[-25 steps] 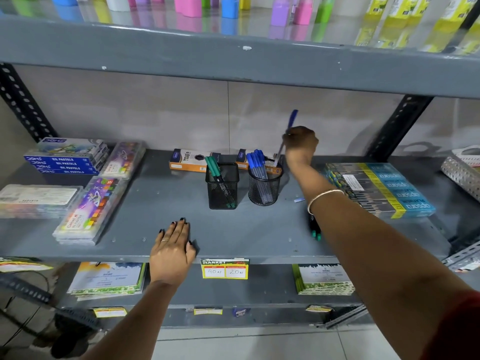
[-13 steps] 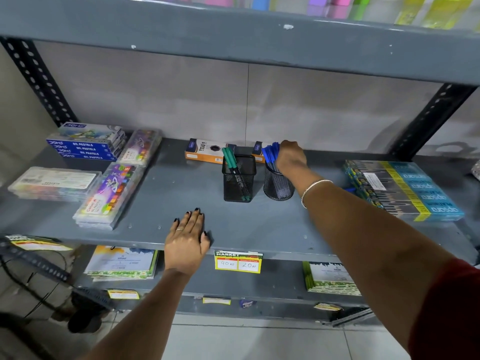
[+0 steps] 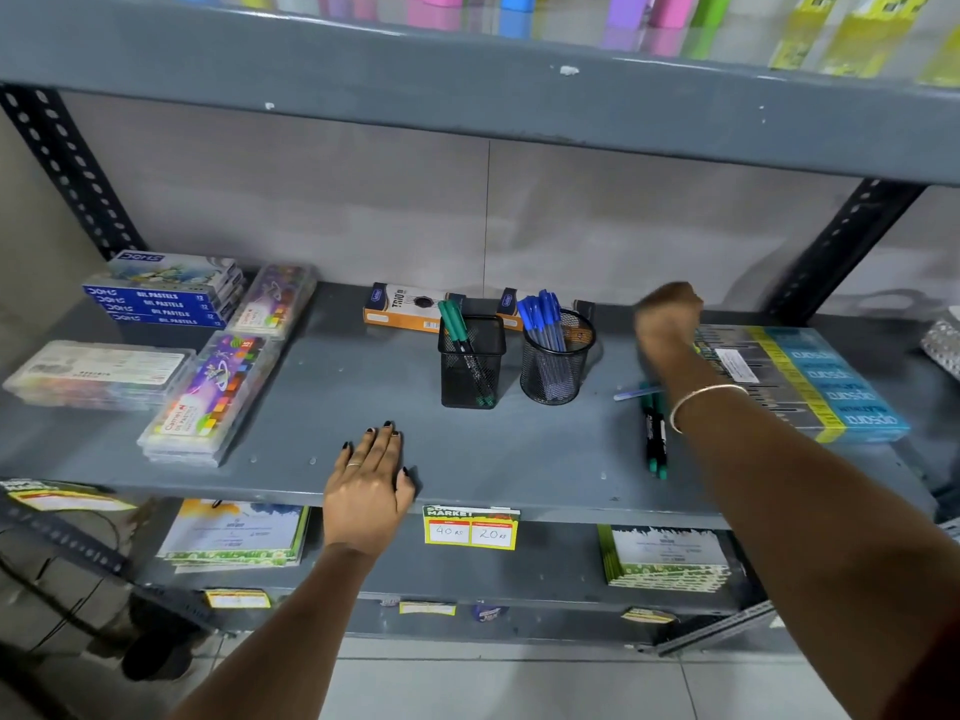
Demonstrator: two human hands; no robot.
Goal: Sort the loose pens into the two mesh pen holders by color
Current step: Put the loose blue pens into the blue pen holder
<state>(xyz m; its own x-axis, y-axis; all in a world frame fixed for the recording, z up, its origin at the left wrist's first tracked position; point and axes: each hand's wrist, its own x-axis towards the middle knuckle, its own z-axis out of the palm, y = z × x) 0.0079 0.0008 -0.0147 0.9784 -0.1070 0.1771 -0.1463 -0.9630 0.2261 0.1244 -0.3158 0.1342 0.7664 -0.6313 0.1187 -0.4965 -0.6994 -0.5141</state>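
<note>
The left hand (image 3: 368,483) lies flat on the front edge of the grey shelf (image 3: 311,407), palm down, fingers spread a little and holding nothing. The right hand (image 3: 667,317) is blurred, lifted above the shelf to the right of the holders with the fingers curled in; whether it grips anything cannot be told. Near the middle of the shelf stand two black mesh holders side by side, close but apart. The square holder (image 3: 471,361) on the left has green pens (image 3: 453,320) leaning in it, and the round holder (image 3: 556,358) on the right is packed with blue pens (image 3: 540,311). Just right of the round holder, partly under the right forearm, loose pens remain on the shelf: a pale blue pen (image 3: 635,393) lying crosswise and two green markers (image 3: 654,439) lying side by side, pointing toward the front edge. Behind the holders sits an orange pencil box (image 3: 400,314). A teal and yellow box (image 3: 810,381) lies flat at the right, crayon cases (image 3: 218,397) at the left.
</note>
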